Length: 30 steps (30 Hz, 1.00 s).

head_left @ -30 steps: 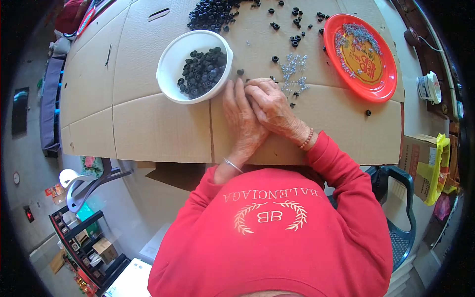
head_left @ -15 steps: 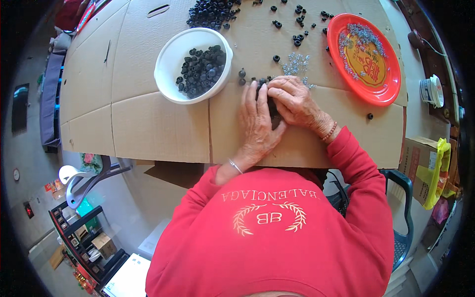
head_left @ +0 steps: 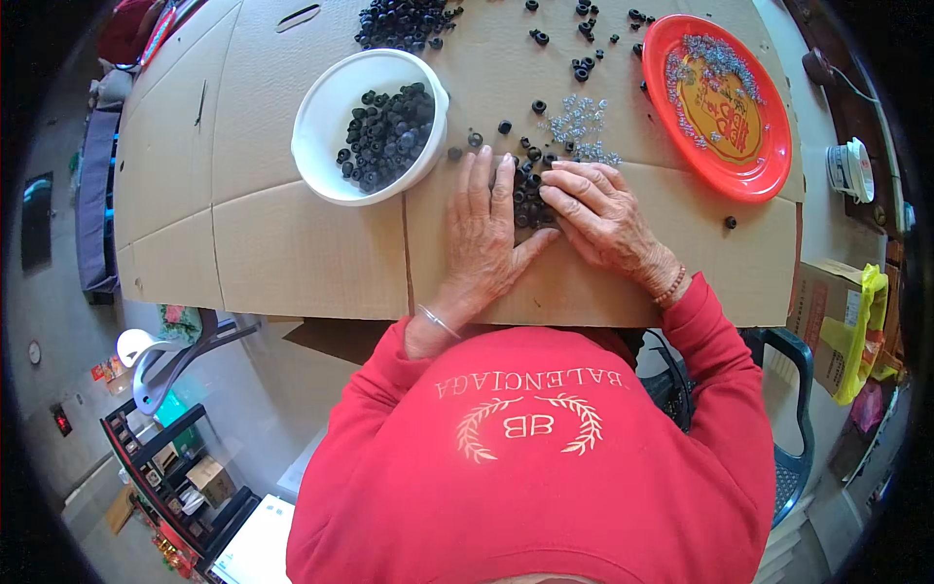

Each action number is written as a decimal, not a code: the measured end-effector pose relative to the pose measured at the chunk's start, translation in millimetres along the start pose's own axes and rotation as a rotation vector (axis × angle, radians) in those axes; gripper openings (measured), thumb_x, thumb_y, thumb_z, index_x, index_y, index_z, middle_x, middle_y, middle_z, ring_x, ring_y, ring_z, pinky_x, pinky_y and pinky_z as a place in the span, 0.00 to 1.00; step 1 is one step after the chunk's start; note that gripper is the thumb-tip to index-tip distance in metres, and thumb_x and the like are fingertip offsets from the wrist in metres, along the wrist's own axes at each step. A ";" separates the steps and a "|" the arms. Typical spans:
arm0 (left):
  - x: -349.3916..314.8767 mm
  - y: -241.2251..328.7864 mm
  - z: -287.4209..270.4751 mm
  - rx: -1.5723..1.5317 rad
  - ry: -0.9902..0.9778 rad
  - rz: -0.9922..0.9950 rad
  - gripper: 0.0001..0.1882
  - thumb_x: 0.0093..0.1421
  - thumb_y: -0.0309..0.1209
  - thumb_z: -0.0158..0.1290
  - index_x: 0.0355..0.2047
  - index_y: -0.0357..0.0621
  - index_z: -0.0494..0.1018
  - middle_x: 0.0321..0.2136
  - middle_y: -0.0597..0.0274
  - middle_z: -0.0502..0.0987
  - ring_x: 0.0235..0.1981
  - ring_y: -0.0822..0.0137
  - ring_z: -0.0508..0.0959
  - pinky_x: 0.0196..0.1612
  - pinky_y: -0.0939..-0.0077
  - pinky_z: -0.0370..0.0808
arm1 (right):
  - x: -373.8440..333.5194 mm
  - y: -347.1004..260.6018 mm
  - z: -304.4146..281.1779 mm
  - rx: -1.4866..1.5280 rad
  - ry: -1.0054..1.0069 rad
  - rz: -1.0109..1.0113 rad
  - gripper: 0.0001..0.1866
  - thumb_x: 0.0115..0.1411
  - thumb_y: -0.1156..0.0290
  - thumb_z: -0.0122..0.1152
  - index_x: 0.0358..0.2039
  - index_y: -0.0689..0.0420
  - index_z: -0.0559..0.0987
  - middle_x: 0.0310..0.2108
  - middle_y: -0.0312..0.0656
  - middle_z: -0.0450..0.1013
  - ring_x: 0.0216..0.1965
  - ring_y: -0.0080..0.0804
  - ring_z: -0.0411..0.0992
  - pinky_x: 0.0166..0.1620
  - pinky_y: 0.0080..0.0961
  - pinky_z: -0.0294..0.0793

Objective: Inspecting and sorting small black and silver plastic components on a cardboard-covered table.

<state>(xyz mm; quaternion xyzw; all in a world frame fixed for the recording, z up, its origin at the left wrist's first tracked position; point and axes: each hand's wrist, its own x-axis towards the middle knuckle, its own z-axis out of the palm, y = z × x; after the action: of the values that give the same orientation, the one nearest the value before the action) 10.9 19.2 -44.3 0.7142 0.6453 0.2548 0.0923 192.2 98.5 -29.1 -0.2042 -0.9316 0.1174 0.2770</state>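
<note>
Several small black ring-shaped parts (head_left: 528,202) lie in a little heap on the cardboard, between my two hands. My left hand (head_left: 484,219) rests flat on the left of the heap, fingers stretched forward and thumb out to the right. On the other side, my right hand (head_left: 608,216) lies with fingers extended, their tips touching the heap's right edge. Neither hand grips anything. To the left stands a white bowl (head_left: 309,131) partly filled with more black parts (head_left: 389,136). Just beyond my right hand is a scatter of tiny transparent pieces (head_left: 579,122).
A red plate (head_left: 764,177) with tiny transparent pieces sits at the right. A larger heap of black parts (head_left: 399,24) lies at the far side, with loose ones spread around. Cardboard (head_left: 292,253) covers the table. A dark green chair (head_left: 793,419) stands at my right.
My hands have moved apart, the right one to the right, the left one slightly left. The black parts between them, mostly covered before, now show as a loose heap.
</note>
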 end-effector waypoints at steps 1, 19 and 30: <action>-0.1 -1.0 -0.2 0.029 -0.004 -0.004 0.50 0.47 0.52 0.59 0.63 0.41 0.50 0.63 0.44 0.48 0.64 0.45 0.50 0.60 0.51 0.53 | -0.8 -0.3 -0.9 -0.001 -0.002 0.001 0.21 0.46 0.77 0.62 0.44 0.61 0.74 0.48 0.46 0.69 0.52 0.43 0.68 0.53 0.39 0.66; -13.4 -0.6 -5.7 -0.033 -0.054 0.083 0.45 0.54 0.55 0.51 0.64 0.44 0.49 0.65 0.47 0.46 0.66 0.48 0.46 0.64 0.52 0.45 | -9.0 -15.1 -4.8 -0.075 -0.236 0.102 0.32 0.60 0.51 0.48 0.58 0.61 0.64 0.63 0.47 0.55 0.65 0.44 0.53 0.63 0.39 0.50; -11.8 -2.6 -2.9 0.084 -0.075 0.063 0.42 0.55 0.52 0.51 0.64 0.46 0.50 0.64 0.47 0.47 0.66 0.49 0.47 0.64 0.52 0.45 | 10.5 -13.2 3.0 -0.105 -0.219 0.136 0.32 0.59 0.53 0.51 0.57 0.62 0.65 0.61 0.46 0.58 0.64 0.41 0.55 0.63 0.39 0.51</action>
<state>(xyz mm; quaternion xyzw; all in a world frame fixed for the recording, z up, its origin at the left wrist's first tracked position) 6.8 7.6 -45.9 0.7467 0.6286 0.2032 0.0781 178.3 91.2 -22.3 -0.2670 -0.9450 0.1088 0.1543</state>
